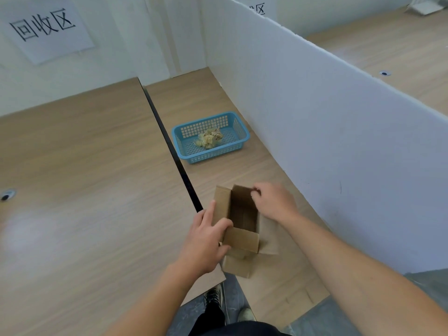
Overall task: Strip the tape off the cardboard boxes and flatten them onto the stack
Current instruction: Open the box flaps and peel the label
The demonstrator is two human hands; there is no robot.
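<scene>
A small brown cardboard box [242, 214] stands open on the right-hand table near its front edge, flaps spread, its dark inside empty. My left hand [206, 241] grips the box's left wall, thumb outside and fingers curled over the rim. My right hand [274, 202] holds the far right rim, fingers curled onto the edge. A flat piece of cardboard [271, 241] lies under the box on its right side. A crumpled wad of stripped tape [211, 139] sits in a blue plastic basket [238, 128] farther back.
Two wooden tables [84, 178] meet at a dark gap [174, 156]. A white partition board [327, 129] runs along the right side. A paper sign [46, 27] hangs on the back wall. My shoes [214, 297] show on the grey floor below.
</scene>
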